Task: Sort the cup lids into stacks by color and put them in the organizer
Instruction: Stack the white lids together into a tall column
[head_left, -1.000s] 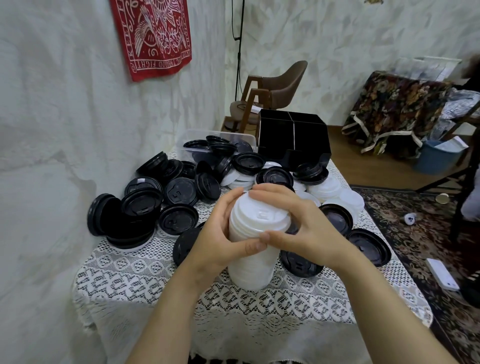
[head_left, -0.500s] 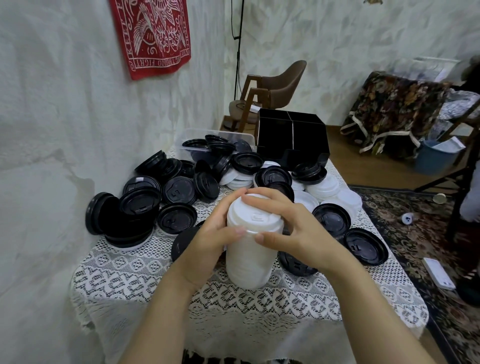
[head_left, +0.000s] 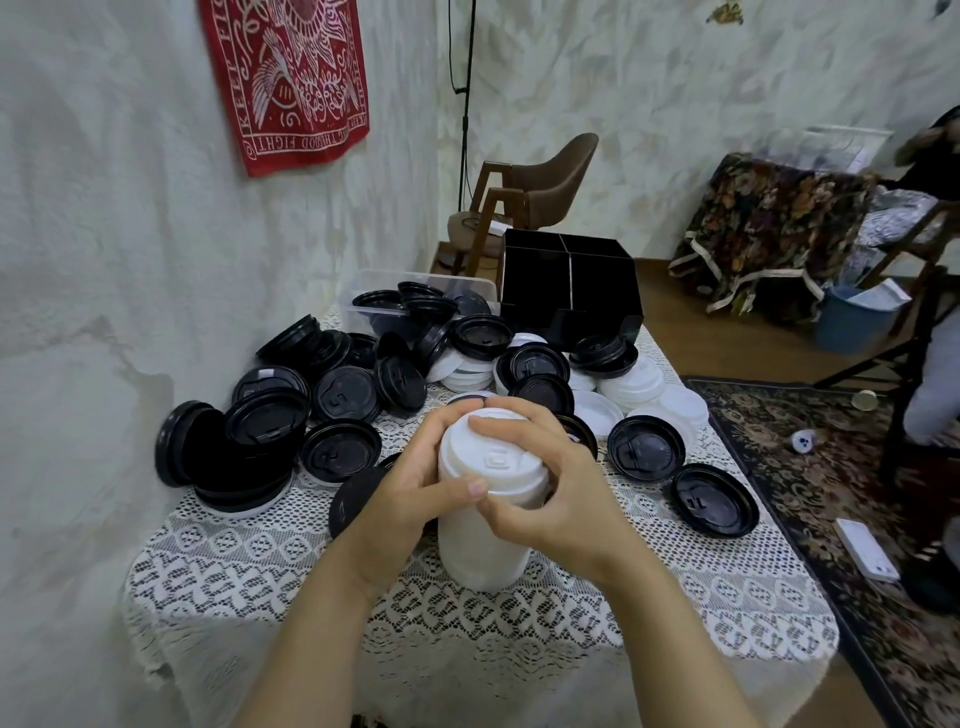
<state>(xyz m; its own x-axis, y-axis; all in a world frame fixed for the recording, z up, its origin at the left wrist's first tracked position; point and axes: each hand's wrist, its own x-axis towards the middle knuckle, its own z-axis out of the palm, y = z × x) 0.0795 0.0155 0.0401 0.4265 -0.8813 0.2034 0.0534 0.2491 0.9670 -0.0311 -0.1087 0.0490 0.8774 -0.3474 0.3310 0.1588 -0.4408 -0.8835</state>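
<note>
A tall stack of white lids (head_left: 485, 540) stands upright on the lace tablecloth (head_left: 249, 561) near the table's front. My left hand (head_left: 410, 483) grips its upper left side and my right hand (head_left: 545, 493) wraps its top from the right, fingers curled over the top lid. Loose black lids (head_left: 340, 449) lie scattered to the left and behind, with more white lids (head_left: 631, 384) behind right. The black organizer (head_left: 566, 280) sits at the table's far end, its compartments dark inside.
A clear plastic bin (head_left: 374, 291) holding black lids stands left of the organizer. A white wall borders the table on the left. A brown chair (head_left: 540, 182), a patterned rug (head_left: 831, 467) and clutter lie on the floor to the right.
Both hands stay on the white stack. The fingers have shifted slightly around the top lid, and the stack looks pressed down a little.
</note>
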